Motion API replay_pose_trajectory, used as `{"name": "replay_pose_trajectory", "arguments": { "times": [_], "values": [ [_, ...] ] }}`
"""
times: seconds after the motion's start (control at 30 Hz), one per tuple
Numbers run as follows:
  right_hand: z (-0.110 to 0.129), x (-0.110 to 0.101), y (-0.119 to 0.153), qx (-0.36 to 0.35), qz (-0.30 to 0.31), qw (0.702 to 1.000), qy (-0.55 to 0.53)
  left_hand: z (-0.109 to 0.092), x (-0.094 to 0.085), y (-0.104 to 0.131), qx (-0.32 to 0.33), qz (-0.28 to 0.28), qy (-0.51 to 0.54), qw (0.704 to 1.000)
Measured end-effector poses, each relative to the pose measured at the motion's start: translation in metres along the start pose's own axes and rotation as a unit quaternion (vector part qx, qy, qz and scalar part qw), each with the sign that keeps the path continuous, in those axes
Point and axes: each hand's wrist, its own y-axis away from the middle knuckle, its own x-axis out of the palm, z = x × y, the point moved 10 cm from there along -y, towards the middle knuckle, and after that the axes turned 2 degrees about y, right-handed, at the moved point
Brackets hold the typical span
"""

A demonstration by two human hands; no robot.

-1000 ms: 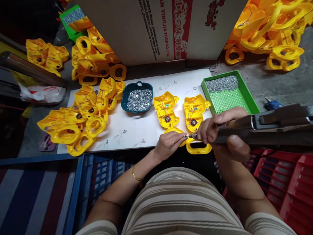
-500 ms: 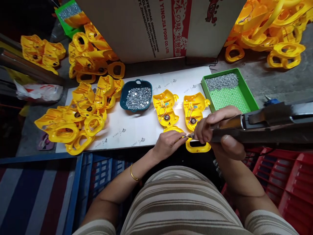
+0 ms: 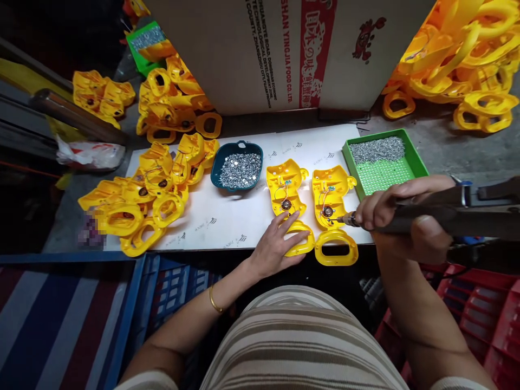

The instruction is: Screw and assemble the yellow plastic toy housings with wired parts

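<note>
Two yellow plastic shell halves lie side by side in front of me, the left shell and the right shell. Each has a round speaker, thin wires and a small green board inside, and a ring-shaped handle at its near end. My left hand rests with spread fingers on the left shell's handle. My right hand is wrapped round a dark power screwdriver. Its bit points left, at the lower part of the right shell just above that shell's handle. Whether the bit touches a screw is too small to tell.
A dark teal basket of small metal parts and a green tray of screws stand on the white board. Yellow shells are heaped at left, more at back right. A cardboard box stands behind.
My left hand has left the screwdriver's tip and opened over the left shell's handle. The screwdriver has shifted right, its bit now at the right shell. The view has shifted slightly.
</note>
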Motion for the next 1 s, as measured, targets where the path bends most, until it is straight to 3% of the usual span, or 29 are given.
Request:
{"name": "replay_pose_trajectory", "arguments": {
  "times": [0.2, 0.5, 0.7, 1.0],
  "values": [
    [-0.020, 0.018, 0.000, -0.004, 0.027, 0.999, -0.016, -0.021, 0.003, -0.001, 0.058, -0.010, 0.049, 0.997],
    [-0.066, 0.034, 0.008, 0.029, 0.087, 0.996, -0.003, -0.028, -0.003, -0.003, 0.098, -0.019, 0.037, 0.994],
    [-0.088, 0.029, 0.012, 0.074, 0.062, 0.995, 0.030, -0.030, -0.009, -0.005, 0.105, -0.032, 0.039, 0.993],
    [-0.104, 0.021, 0.020, 0.093, 0.073, 0.993, 0.032, -0.026, -0.005, -0.003, 0.097, -0.033, 0.043, 0.994]
  ]
}}
